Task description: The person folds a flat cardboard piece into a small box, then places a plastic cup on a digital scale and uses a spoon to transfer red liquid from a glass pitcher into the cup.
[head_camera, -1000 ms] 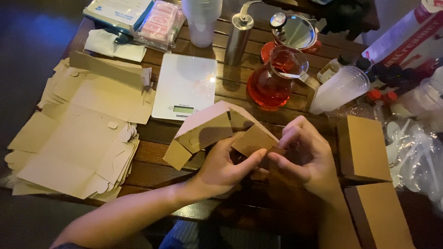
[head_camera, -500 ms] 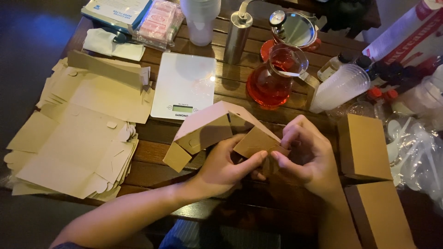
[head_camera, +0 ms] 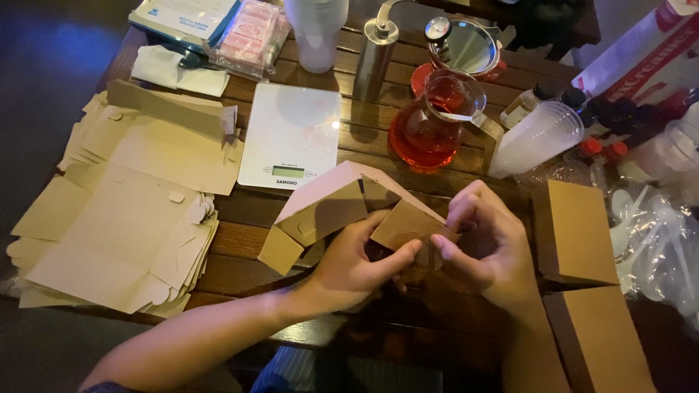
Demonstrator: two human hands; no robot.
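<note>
A brown cardboard box point(head_camera: 328, 207), half folded with its flaps still loose, sits in both my hands above the wooden table point(head_camera: 240, 240). My left hand point(head_camera: 360, 266) grips it from below, thumb pressed on a side flap. My right hand point(head_camera: 488, 247) pinches the flap at the box's right end between thumb and fingers. A stack of flat, unfolded box blanks point(head_camera: 124, 211) lies to the left. Two folded, closed brown boxes point(head_camera: 575, 233) point(head_camera: 597, 338) stand at the right.
A white kitchen scale point(head_camera: 291, 135) lies behind the box. Further back stand a glass jug of red liquid point(head_camera: 433, 127), a steel grinder point(head_camera: 373, 62), a white cup point(head_camera: 317, 33), a stack of clear plastic cups point(head_camera: 535, 138), small bottles point(head_camera: 593, 127) and plastic bags point(head_camera: 662, 240).
The box and both hands have barely shifted; my fingers keep working the right-end flap, which sits slightly lower than before.
</note>
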